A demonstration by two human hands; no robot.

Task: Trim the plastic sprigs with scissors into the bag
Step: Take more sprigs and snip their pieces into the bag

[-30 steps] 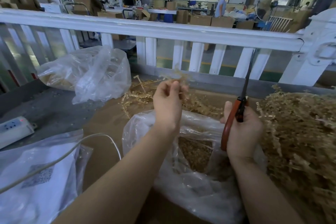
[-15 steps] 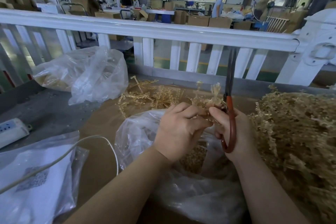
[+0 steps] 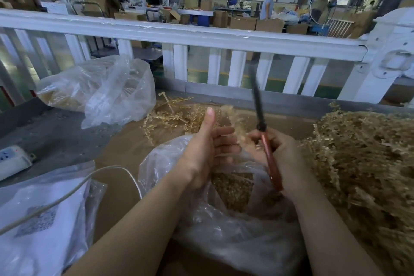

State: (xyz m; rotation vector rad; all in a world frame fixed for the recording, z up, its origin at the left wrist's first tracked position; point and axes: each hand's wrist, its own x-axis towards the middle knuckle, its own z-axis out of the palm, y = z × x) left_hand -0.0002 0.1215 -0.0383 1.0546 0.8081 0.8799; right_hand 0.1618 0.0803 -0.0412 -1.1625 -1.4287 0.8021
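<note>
My right hand (image 3: 284,159) grips the scissors (image 3: 270,161) by their red-brown handles, with the dark blades pointing up and slightly left. A blurred tan plastic sprig (image 3: 233,121) stands between my two hands, its base at my right fingertips. My left hand (image 3: 206,148) is beside it with the thumb raised and the fingers stretched toward the sprig. Both hands hover over an open clear plastic bag (image 3: 161,163) that holds cut tan pieces (image 3: 233,188). A big heap of uncut sprigs (image 3: 363,163) lies to the right.
Loose sprigs (image 3: 174,116) lie behind the bag. A second clear bag (image 3: 100,92) of pieces sits at the back left. A power strip (image 3: 11,161), a white cable (image 3: 112,169) and flat labelled plastic bags (image 3: 40,219) are on the left. A white railing (image 3: 201,36) borders the far edge.
My left hand let go of the sprig and spread out with the thumb up. The scissors tilted left and dropped a little in my right hand.
</note>
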